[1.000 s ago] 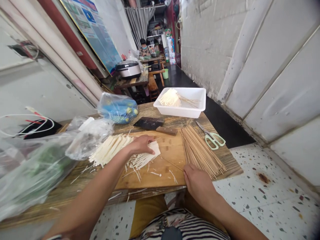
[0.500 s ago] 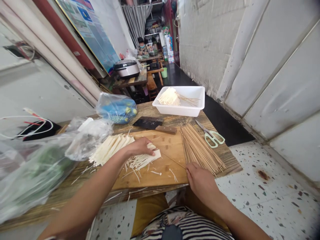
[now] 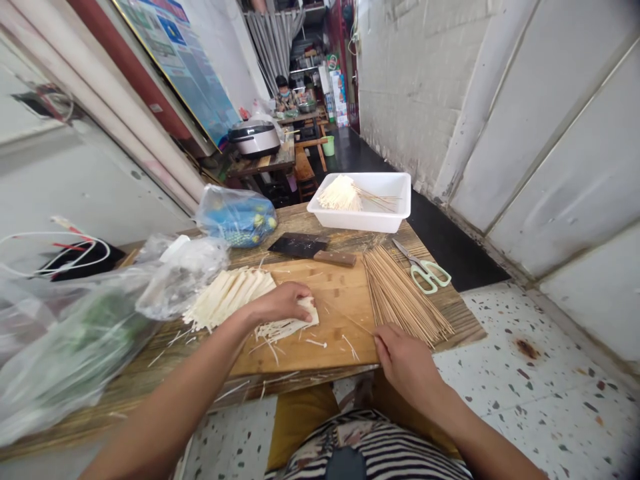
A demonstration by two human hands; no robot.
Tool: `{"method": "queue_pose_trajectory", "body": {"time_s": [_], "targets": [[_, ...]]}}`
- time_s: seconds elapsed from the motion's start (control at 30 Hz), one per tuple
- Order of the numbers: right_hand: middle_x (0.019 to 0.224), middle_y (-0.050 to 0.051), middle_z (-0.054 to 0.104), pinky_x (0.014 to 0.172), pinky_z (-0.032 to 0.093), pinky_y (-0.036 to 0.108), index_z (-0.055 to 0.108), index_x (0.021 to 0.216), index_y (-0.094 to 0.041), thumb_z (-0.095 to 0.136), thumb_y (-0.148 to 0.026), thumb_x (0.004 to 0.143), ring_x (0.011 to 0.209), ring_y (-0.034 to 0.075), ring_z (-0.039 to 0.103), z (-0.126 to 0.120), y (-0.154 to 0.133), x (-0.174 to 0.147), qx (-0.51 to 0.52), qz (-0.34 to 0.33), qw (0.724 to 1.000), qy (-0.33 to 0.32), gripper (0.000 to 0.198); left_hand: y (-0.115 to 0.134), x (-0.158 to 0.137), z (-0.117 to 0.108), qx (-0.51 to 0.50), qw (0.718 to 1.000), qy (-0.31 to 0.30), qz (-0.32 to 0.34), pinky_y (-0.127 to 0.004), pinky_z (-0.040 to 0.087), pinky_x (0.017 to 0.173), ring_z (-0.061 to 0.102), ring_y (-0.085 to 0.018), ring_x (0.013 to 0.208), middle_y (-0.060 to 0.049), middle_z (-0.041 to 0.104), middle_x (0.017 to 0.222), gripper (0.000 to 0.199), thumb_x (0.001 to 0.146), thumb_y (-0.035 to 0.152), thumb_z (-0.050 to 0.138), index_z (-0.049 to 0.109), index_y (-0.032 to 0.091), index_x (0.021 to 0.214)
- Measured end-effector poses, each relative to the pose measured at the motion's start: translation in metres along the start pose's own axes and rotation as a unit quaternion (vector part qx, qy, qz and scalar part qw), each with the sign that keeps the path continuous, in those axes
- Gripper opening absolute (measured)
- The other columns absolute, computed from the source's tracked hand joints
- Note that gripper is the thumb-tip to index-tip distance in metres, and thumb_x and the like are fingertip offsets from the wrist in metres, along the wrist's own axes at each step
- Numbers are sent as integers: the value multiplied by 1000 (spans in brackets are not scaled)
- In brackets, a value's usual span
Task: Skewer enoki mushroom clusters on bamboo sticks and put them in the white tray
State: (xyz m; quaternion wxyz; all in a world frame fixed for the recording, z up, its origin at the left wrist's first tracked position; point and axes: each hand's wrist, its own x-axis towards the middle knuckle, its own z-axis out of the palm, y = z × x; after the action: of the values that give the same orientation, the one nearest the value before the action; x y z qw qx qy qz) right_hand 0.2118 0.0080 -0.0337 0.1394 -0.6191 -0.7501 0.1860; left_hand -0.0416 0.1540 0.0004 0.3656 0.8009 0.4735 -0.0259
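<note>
My left hand (image 3: 289, 302) is closed on a small flat bunch of enoki mushrooms (image 3: 286, 328) on the wooden cutting board (image 3: 330, 353). Its fingertips press the bunch near the cut root end. Between thumb and fingers, my right hand (image 3: 400, 350) pinches one end of a bamboo skewer (image 3: 357, 323). The skewer slants left toward the mushrooms; whether its far tip is inside them I cannot tell. Left of my left hand lies a row of separated enoki bunches (image 3: 225, 297). A pile of bamboo skewers (image 3: 403, 300) rests beside my right hand.
A cleaver (image 3: 315, 250) lies behind the board, and scissors (image 3: 427, 272) sit right of the skewers. A white tub (image 3: 360, 222) at the back holds skewered enoki. Plastic bags (image 3: 75, 353) cover the left side. A person (image 3: 285, 97) sits far back.
My left hand has shifted its grip on the enoki bunch, its fingers now curled over the root end. My right hand still pinches the skewer, nearly unmoved.
</note>
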Motion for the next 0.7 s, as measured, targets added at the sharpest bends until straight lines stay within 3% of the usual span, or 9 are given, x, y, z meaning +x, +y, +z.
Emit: {"method": "queue_pose_trajectory", "body": {"time_s": [0.13, 0.27, 0.37, 0.47, 0.53, 0.7], "targets": [[90, 6, 64, 70, 44, 26, 61, 94, -17, 37, -17, 93, 79, 17, 61, -1, 1, -5, 100, -52, 992, 60, 23, 3, -14, -13, -42, 999, -11, 25, -25, 40, 66, 57, -17, 76, 0, 65, 79, 32, 66, 43, 69, 63, 17, 83], [88, 5, 64, 69, 45, 24, 61, 95, -18, 38, -18, 93, 75, 15, 60, -7, -1, -6, 142, -99, 981, 87, 23, -3, -29, -21, -145, 986, 78, -3, -26, 42, 64, 57, -16, 71, 0, 65, 80, 37, 68, 45, 70, 61, 17, 91], [83, 4, 63, 63, 43, 23, 62, 104, -20, 37, -17, 94, 69, 14, 59, -14, -2, -1, 99, -134, 979, 121, 27, -12, -39, -21, -297, 946, 125, -37, -31, 47, 68, 63, -20, 74, -5, 71, 86, 47, 65, 43, 74, 63, 15, 102], [78, 2, 61, 55, 38, 23, 57, 122, -21, 36, -12, 92, 62, 13, 56, -23, -3, 9, 20, -194, 965, 174, 37, -17, -47, -16, -427, 889, 160, -40, -37, 50, 72, 67, -25, 79, -8, 73, 87, 45, 60, 38, 79, 66, 15, 96], [73, 1, 59, 50, 34, 24, 55, 125, -21, 35, -8, 90, 55, 13, 52, -31, -6, 15, -31, -226, 954, 194, 42, -16, -52, -13, -463, 867, 184, -23, -37, 51, 75, 67, -25, 82, -7, 74, 87, 39, 59, 34, 81, 69, 15, 90], [70, 0, 56, 47, 26, 27, 54, 125, -21, 33, -2, 84, 51, 13, 46, -47, -19, 24, -91, -258, 944, 182, 50, -3, -64, -8, -478, 844, 243, 1, -27, 49, 69, 65, -18, 73, -5, 74, 82, 29, 61, 30, 80, 72, 15, 84]]}}
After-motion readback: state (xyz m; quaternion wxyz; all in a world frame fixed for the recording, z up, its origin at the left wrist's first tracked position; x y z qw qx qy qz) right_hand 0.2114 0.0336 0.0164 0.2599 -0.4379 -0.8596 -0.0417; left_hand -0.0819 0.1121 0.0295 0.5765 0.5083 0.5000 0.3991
